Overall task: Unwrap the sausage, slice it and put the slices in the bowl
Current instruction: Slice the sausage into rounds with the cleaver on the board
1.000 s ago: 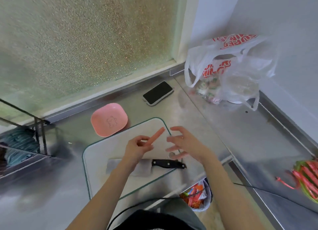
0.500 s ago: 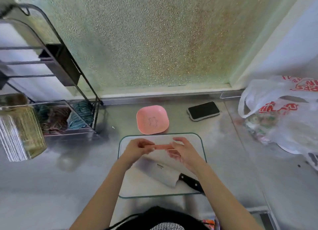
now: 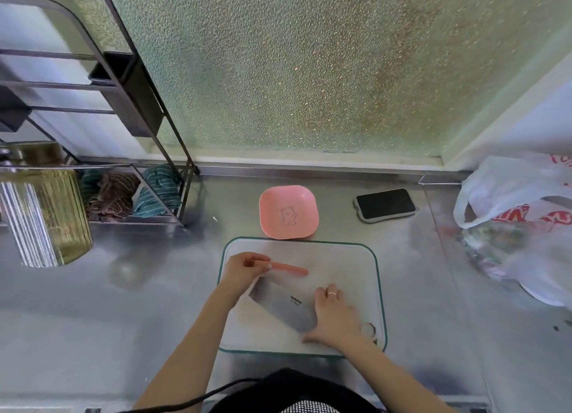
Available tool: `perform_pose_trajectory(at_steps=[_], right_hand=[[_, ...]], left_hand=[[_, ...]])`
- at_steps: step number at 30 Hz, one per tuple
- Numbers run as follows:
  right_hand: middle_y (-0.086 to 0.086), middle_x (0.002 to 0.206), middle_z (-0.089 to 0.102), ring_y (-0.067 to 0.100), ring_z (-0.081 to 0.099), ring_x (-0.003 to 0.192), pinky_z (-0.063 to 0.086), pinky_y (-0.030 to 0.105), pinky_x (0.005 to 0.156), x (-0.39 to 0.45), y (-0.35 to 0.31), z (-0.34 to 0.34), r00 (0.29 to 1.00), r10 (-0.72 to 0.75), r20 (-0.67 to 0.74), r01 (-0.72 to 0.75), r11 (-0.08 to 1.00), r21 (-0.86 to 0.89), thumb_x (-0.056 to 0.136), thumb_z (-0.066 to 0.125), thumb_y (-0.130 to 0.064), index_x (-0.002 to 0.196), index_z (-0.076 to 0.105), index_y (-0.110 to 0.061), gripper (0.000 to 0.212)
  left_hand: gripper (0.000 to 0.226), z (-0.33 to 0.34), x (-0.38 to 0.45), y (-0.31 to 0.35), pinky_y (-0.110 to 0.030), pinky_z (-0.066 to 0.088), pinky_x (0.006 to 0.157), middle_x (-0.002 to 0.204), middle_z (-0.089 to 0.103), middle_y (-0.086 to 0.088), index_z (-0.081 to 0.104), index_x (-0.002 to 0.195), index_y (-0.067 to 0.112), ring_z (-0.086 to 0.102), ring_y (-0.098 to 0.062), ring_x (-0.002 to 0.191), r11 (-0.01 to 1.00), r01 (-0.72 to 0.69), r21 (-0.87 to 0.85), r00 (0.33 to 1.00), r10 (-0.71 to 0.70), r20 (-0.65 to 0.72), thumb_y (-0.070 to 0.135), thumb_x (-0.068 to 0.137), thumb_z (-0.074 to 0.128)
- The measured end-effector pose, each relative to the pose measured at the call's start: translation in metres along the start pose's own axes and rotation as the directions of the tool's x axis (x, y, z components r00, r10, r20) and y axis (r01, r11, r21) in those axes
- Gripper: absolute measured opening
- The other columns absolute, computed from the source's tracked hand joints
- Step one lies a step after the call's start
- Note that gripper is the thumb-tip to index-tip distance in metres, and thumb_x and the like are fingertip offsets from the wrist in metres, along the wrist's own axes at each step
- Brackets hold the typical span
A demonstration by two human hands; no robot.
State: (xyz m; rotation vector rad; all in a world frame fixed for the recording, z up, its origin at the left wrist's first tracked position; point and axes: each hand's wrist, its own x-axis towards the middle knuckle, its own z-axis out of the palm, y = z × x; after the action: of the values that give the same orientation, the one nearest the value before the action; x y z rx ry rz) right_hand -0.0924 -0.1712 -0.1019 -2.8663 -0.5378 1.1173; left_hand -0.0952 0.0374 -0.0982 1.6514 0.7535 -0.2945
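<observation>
A thin pink sausage [image 3: 289, 269] lies flat across the far half of the white, green-rimmed cutting board [image 3: 349, 258]. My left hand [image 3: 244, 270] pinches its left end and holds it against the board. A cleaver [image 3: 278, 307] lies flat on the board just below the sausage, its blade pointing left. My right hand [image 3: 335, 318] is closed over the cleaver's handle, which is hidden under the palm. The empty pink square bowl [image 3: 289, 211] with a bear drawing stands just beyond the board's far edge.
A black phone [image 3: 385, 204] lies right of the bowl. A white plastic bag [image 3: 520, 214] with goods fills the right side. On the left stand a black wire rack [image 3: 173, 152] with folded cloths [image 3: 159, 185] and a ribbed glass jar [image 3: 46, 214]. The frosted window is behind.
The view swung left. The sausage went from held up in both hands to lying on the board; my right hand left it and dropped onto the cleaver's handle.
</observation>
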Motion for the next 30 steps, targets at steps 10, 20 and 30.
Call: perform_pose_trajectory(at_steps=[10, 20, 30], right_hand=[[0.008, 0.112, 0.061, 0.025, 0.055, 0.096, 0.031, 0.029, 0.068, -0.005, 0.021, -0.007, 0.995, -0.097, 0.018, 0.09, 0.967, 0.238, 0.084, 0.061, -0.036, 0.102, 0.047, -0.013, 0.033], [0.007, 0.062, 0.054, 0.011, 0.044, 0.035, 0.039, 0.025, 0.037, -0.033, 0.06, -0.024, 0.994, 0.057, -0.094, 0.025, 0.711, 0.703, 0.093, 0.051, -0.025, 0.072, 0.051, -0.011, 0.025], [-0.005, 0.056, 0.046, 0.019, 0.048, 0.05, 0.047, 0.038, 0.052, -0.025, 0.021, -0.008, 0.943, 0.203, -0.263, 0.031, 0.735, 0.677, 0.094, 0.043, -0.029, 0.065, 0.042, -0.027, 0.03]], left_hand=[[0.016, -0.001, 0.007, -0.003, -0.011, 0.044, 0.065, 0.08, 0.067, 0.0, 0.071, 0.088, 0.015, 0.06, -0.012, 0.076, 1.0, -0.02, -0.016, 1.0, 0.02, -0.001, 0.006, 0.075, 0.074], [0.021, 0.004, 0.006, -0.007, -0.028, 0.049, 0.081, 0.077, 0.065, 0.01, 0.065, 0.074, 0.031, 0.062, -0.016, 0.085, 0.93, -0.076, 0.361, 0.996, 0.056, 0.066, 0.039, 0.057, 0.075], [0.032, 0.063, -0.007, -0.014, -0.029, 0.038, 0.075, 0.095, 0.061, -0.007, 0.064, 0.092, 0.011, 0.052, -0.023, 0.096, 0.629, -0.41, 0.661, 0.911, 0.324, 0.256, 0.041, 0.088, 0.056]])
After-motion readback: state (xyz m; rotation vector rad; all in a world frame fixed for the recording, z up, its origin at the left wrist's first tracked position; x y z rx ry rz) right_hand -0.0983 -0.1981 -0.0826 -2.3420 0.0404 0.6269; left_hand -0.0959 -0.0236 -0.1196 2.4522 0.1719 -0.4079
